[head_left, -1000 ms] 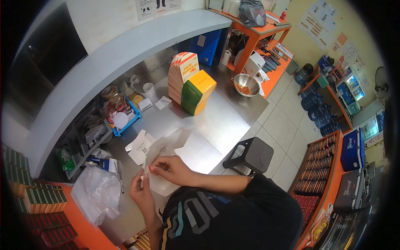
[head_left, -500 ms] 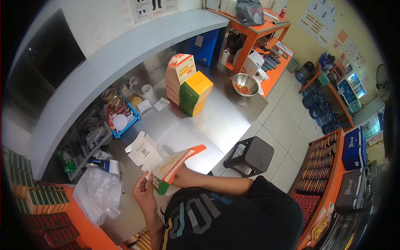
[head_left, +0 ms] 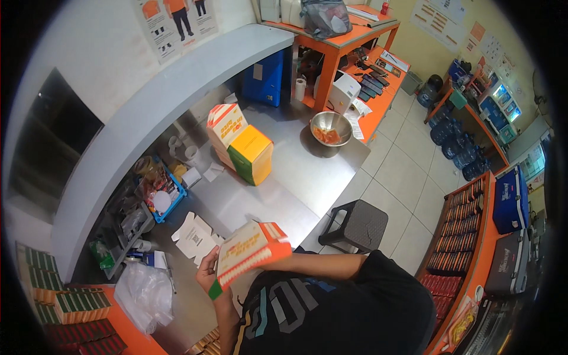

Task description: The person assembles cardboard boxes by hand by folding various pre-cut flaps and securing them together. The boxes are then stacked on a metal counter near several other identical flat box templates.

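Above the table's near edge, a folding paper carton [head_left: 251, 251] in cream, orange and green is tilted and opened into a box shape. My left hand [head_left: 208, 267] has its fingers closed at the carton's left edge. My right forearm reaches behind the carton, which hides the right hand and its fingers. Just beyond my left hand, a white unfolded card piece [head_left: 195, 238] with flaps lies on the steel table [head_left: 296, 204]. Farther back stand a yellow and green carton [head_left: 251, 157] and, against it, a stack of flat cartons [head_left: 222, 127].
A metal bowl [head_left: 330, 129] with orange food sits at the table's far right. To the left are a blue basket [head_left: 171, 204] of small items and clear plastic bags [head_left: 144, 293]. A dark stool [head_left: 358, 225] stands on the floor to the right.
The carton has gone from a flatter, edge-on shape to an opened box with its printed face showing. My left hand has closed in on its edge. The view has shifted slightly.
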Tool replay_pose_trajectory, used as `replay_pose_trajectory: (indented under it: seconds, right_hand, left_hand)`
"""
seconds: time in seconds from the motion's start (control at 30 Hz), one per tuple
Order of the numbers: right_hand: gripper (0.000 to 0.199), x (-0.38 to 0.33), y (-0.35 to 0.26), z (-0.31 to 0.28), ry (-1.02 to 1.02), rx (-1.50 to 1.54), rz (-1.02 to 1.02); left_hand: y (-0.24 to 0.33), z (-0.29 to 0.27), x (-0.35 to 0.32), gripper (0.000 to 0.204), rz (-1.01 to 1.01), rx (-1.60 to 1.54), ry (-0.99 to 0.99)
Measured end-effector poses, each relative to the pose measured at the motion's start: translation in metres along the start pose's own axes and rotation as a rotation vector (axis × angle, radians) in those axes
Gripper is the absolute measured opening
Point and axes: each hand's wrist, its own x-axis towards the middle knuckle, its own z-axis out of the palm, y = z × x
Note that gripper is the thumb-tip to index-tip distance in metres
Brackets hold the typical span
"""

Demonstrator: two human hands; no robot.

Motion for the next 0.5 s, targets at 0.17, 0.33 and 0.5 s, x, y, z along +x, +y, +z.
replay_pose_trajectory:
  seconds: [0.17, 0.33, 0.5]
  right_hand:
    - [0.031, -0.009, 0.06, 0.003, 0.048, -0.058, -0.231]
    - [0.026, -0.001, 0.032, -0.043, 0.081, -0.199, -0.133]
    - [0.019, 0.009, 0.01, -0.09, 0.119, -0.198, -0.079]
  left_hand:
    - [0.004, 0.042, 0.001, 0.034, 0.005, 0.07, -0.002]
    - [0.022, 0.088, -0.006, 0.026, 0.112, 0.204, 0.005]
    - [0.014, 0.116, 0.009, 0.018, -0.075, 0.228, 0.08]
